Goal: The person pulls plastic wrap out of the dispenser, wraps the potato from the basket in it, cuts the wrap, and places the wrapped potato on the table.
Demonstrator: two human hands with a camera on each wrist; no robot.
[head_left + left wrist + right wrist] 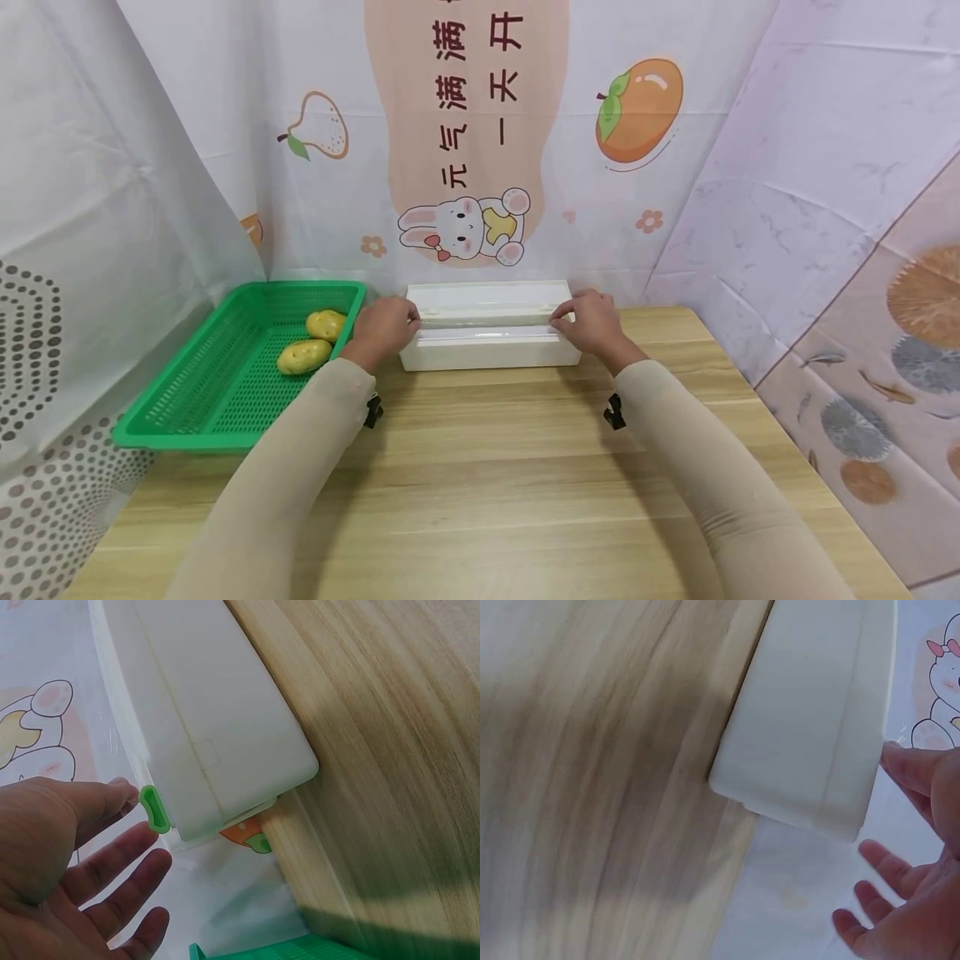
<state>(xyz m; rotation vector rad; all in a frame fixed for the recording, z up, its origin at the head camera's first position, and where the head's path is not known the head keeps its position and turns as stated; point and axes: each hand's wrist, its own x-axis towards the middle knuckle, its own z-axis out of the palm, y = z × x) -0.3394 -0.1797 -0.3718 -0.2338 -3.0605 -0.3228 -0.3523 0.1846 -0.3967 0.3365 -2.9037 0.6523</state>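
Toward the back of the wood-grain table (465, 483), just in front of the printed cloth (322, 225), lies a long white cling-film box (491, 356), set crosswise between a person's two hands. Along its top runs a narrow strip of clear film (483, 325), shiny and hard to make out. At the box's left end, the left hand (387, 325) pinches the film between thumb and forefinger, its other three fingers loosely bent and apart; a small green tab (154, 810) on the box sits right by the pinching tips, though whether they touch it cannot be told. The right hand (592, 321) has the film in a similar thumb-and-forefinger pinch at the opposite end, with its remaining fingers slightly curled and holding nothing. Both arms wear beige sleeves (277, 483). Left of the left hand stands a green plastic basket (187, 442), in which two potatoes (303, 357) lie near its right side. Behind the box, the cloth shows a sideways rabbit print (465, 229).
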